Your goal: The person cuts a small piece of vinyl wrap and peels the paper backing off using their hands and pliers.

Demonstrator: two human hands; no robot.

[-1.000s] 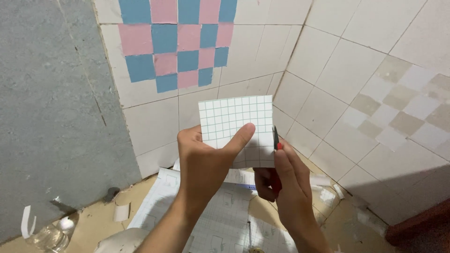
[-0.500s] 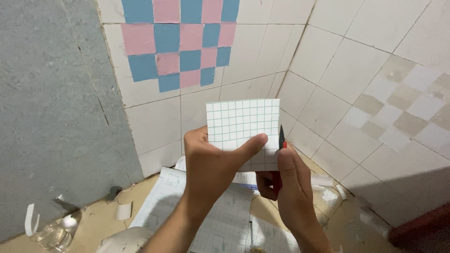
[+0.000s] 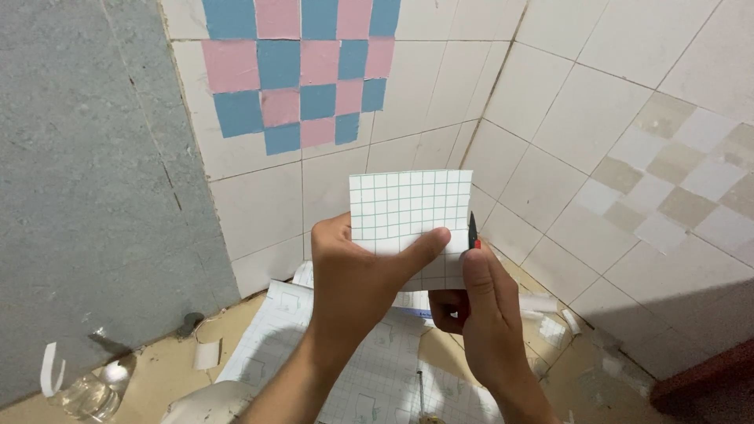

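My left hand (image 3: 357,279) holds up a square white sheet with a green grid (image 3: 410,212), thumb pressed across its lower front. My right hand (image 3: 481,310) pinches the sheet's lower right corner and also holds a small tool with a dark blade and red body (image 3: 473,234), whose tip pokes up beside the sheet's right edge. Both hands are raised in front of a tiled wall corner.
Pink and blue squares (image 3: 302,74) form a checker patch on the white tiled wall. A grey wall panel (image 3: 86,188) is on the left. Gridded backing sheets (image 3: 377,369) lie on the floor, with a clear plastic bottle (image 3: 90,389) and paper scraps (image 3: 208,353).
The hands and the sheet have shifted slightly right and a little lower in view; the grip is the same.
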